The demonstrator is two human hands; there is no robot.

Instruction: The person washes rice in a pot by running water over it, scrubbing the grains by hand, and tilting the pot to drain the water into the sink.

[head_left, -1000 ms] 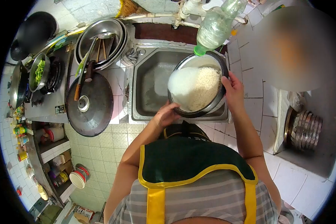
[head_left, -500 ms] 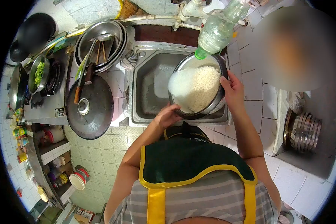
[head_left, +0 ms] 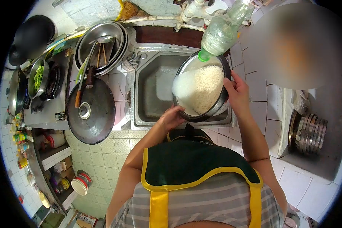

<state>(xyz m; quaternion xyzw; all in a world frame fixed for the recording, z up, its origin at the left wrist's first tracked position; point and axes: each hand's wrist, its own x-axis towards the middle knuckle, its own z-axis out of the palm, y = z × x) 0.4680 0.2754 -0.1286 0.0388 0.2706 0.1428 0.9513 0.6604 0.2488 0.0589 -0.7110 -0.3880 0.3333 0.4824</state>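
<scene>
- Holding the pot [head_left: 227, 70] over the right half of the sink [head_left: 152, 95], probably so drips are falling into the basin, not onto the counter [head_left: 117, 81].
- Clamping the pot's right rim with the right hand [head_left: 238, 94], thumb lying at the rim and fingers wrapping outside; looking like the firmer hold, likely steadying the raised side.
- Gripping the near-left rim with the left hand [head_left: 173, 117], fingers closing on the edge; probably bearing weight on the low side. Not telling how far fingertips are reaching underneath, that part being hidden.
- Tilting the pot leftwards, judging by contents: banking rice [head_left: 209, 89] at the right, pooling cloudy water [head_left: 184, 83] at the left; likely separating the two by slope.
- Spreading hands to opposite sides, not touching each other, probably for balancing a full, sloshing load.
- Working under a bottle [head_left: 221, 34], slanting cap-down with its green cap [head_left: 204, 56] just at the pot's far rim; not telling what is supporting it.
- Noting the big lid [head_left: 98, 121] overhanging the counter's near edge, left of the sink; stacked basins [head_left: 121, 47] sitting toward the far edge, carrying a ladle [head_left: 104, 39], probably for saving space.
- Seeing a cloth [head_left: 131, 64] bunching by the sink's far-left corner.
</scene>
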